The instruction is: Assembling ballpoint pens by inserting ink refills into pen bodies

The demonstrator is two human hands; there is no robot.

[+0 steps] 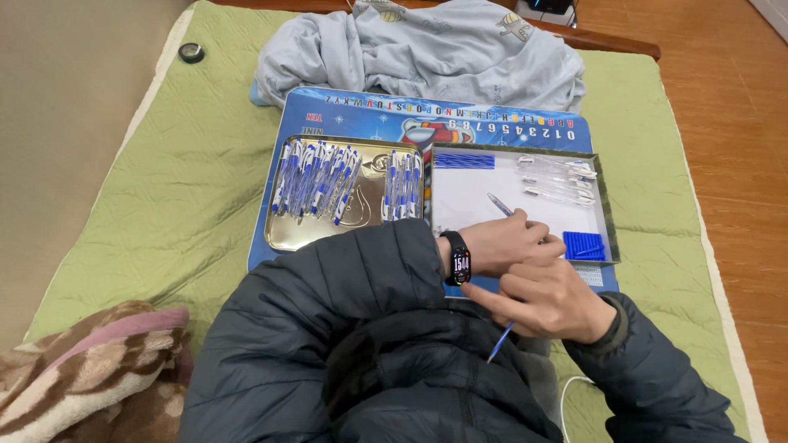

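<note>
Two hands at work, both closed on pen parts just over the near edge of a shallow white-lined cardboard box (525, 217). Left hand (501, 242), black smartwatch (458, 258) on the wrist, gripping a clear-and-blue plastic pen barrel (499, 203) that sticks out up and away from the knuckles. Right hand (548, 299), nearer the body and touching the left, pinching a thin blue ink refill (501, 342) whose tail points down toward the dark puffer jacket (361, 344). Likely step: pen assembly, refill being fed into barrel; exact contact point hidden between fingers, cannot tell how far in. Next move probably calls for lining refill up with barrel axis and pushing straight, no bending.

Beyond the hands inside the box: stack of blue refills (465, 161) at far left corner, row of clear empty barrels (558, 180) far right, pile of small blue caps (584, 245) just right of the left hand. Left of the hands: gold metal tray (283, 234) holding finished blue-and-white pens (316, 180). Under both: blue printed board (328, 111), lying on a green quilted mat (180, 180). Grey crumpled garment (427, 49) far beyond. Brown striped blanket (82, 369) near left.
</note>
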